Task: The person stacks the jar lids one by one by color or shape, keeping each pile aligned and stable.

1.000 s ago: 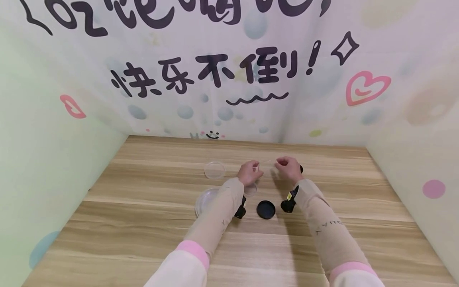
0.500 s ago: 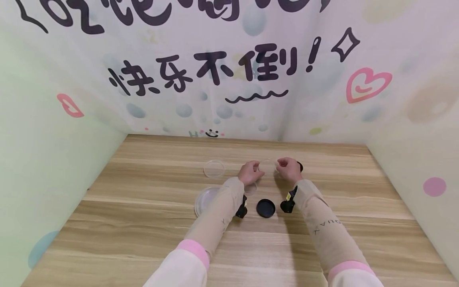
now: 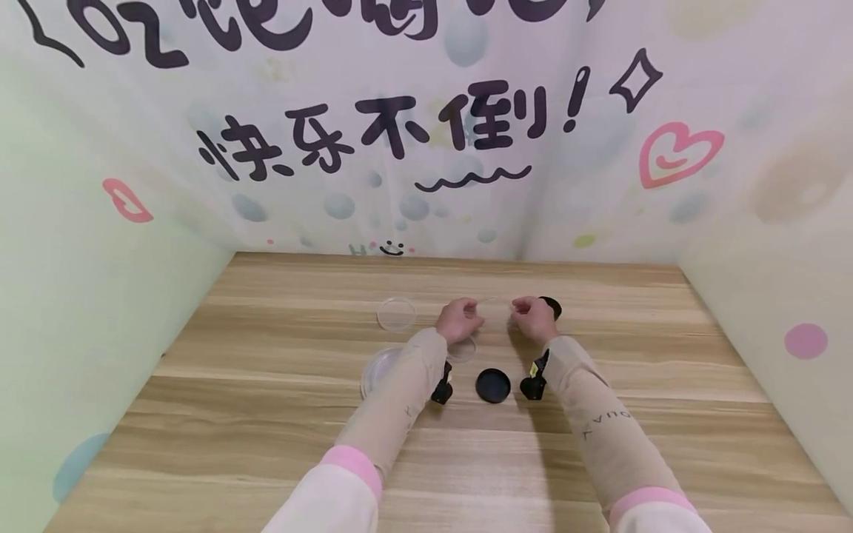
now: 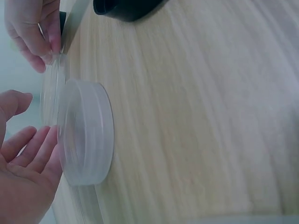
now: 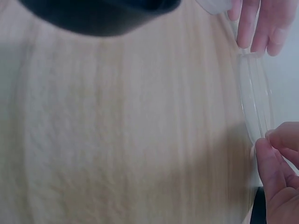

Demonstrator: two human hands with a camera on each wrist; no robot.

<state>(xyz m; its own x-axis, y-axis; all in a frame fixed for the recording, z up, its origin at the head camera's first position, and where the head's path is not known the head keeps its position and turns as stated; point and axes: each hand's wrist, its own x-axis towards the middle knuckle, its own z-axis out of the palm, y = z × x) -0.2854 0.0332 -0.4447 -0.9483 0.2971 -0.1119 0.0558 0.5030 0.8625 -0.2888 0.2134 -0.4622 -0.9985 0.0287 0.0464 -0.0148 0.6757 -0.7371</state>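
A clear, shallow round lid [image 3: 495, 312] is between my two hands near the back of the table. My right hand [image 3: 534, 318] pinches its edge between thumb and fingers, as the right wrist view shows. On its other side, my left hand [image 3: 458, 320] has straight fingers at the rim, with the thumb held apart. Just in front of my left hand lies a smaller frosted clear lid [image 4: 96, 135], partly covered by the hand in the head view. A black round lid [image 3: 493, 386] lies nearer me, between the forearms.
Another clear disc [image 3: 396, 314] lies to the left. A larger clear round lid [image 3: 376, 372] is partly hidden under my left sleeve. Beyond my right hand is a second black round piece [image 3: 552, 307]. A printed cloth [image 3: 400, 207] hangs behind the wooden table [image 3: 266, 414].
My left hand has shifted slightly left. The right hand keeps its pinch on the clear lid, which has tilted a little. The lids on the table stay put.
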